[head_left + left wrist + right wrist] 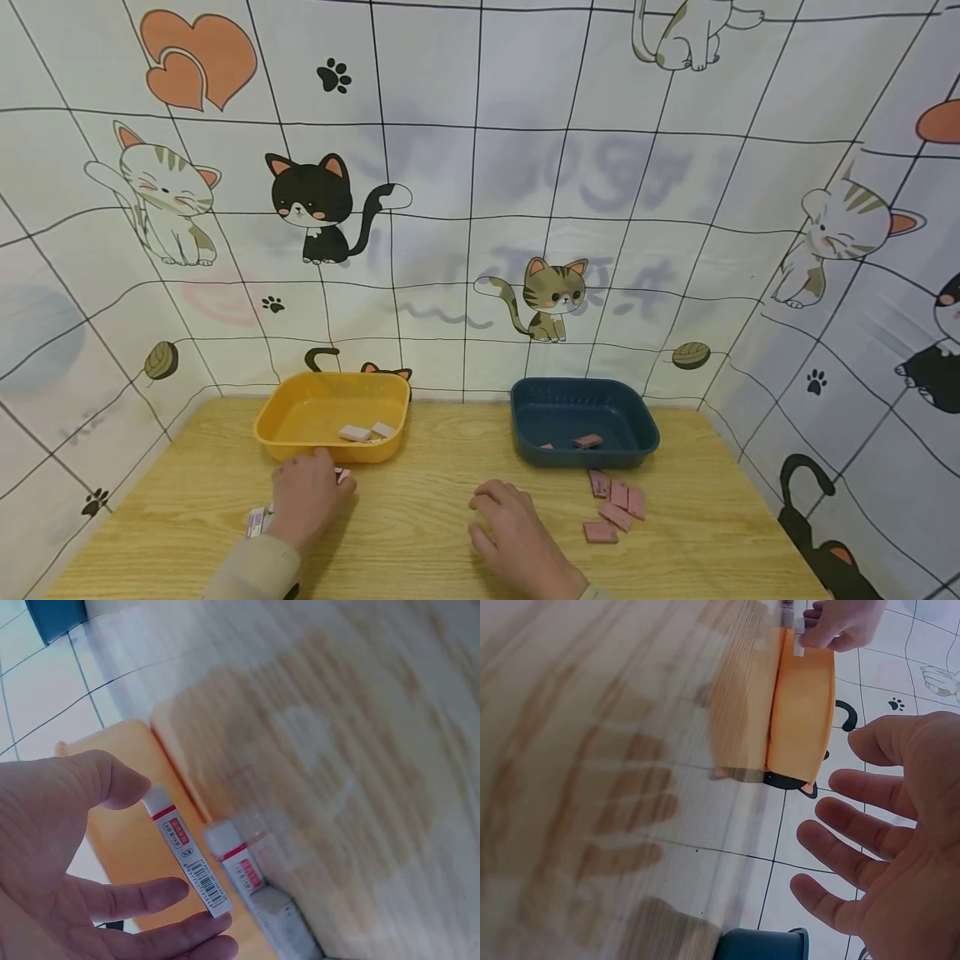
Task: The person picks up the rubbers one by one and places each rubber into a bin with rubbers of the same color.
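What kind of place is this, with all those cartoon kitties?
Probably an indoor tabletop work corner: there's a wooden table, a cat-print backdrop behind it, and a yellow bin on top.

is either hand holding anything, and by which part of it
The left hand pinches a white barcoded block by its two ends; the right hand holds nothing.

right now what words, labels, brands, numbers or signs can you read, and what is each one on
None I can quote with certainty:
White block in the left hand: characters in a red box, more below, and a barcode with digits; too small and blurred.
Second white block: similar red-box print, too small.
Wall sheet: faint, blurred marks, unreadable.
Pink pieces: no legible text.
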{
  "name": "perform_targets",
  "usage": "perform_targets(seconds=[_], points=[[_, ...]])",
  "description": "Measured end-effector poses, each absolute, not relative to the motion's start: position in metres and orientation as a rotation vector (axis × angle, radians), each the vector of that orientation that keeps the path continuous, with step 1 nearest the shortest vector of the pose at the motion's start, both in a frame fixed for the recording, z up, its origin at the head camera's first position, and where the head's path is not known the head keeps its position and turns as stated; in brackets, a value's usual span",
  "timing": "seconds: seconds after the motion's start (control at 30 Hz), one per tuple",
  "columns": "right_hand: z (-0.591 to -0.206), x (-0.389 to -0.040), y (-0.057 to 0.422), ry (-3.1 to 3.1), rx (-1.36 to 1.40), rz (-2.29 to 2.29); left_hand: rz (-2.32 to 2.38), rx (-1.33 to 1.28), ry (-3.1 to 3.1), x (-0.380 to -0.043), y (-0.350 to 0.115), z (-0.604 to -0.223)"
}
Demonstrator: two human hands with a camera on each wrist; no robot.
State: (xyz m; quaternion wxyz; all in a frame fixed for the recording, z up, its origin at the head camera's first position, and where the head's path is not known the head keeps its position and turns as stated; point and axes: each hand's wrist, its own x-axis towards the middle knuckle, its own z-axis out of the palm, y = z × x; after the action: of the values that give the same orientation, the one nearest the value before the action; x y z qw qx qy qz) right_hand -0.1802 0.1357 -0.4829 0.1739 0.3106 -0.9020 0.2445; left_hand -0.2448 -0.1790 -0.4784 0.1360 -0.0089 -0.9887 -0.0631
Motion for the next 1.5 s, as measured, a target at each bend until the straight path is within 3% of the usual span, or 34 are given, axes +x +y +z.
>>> perform_targets(seconds=[0.77,1.5], points=[[-0.485,-0.181,0.136,-2.559,0.866,0.699,-0.066,-0.261,-2.425,-0.236,-0.177,-0.442],[-0.485,-0.183,0.138,-2.54,0.881,0.692,-0.495,-0.175,-2.803,-0.268,-0.187,-0.412]])
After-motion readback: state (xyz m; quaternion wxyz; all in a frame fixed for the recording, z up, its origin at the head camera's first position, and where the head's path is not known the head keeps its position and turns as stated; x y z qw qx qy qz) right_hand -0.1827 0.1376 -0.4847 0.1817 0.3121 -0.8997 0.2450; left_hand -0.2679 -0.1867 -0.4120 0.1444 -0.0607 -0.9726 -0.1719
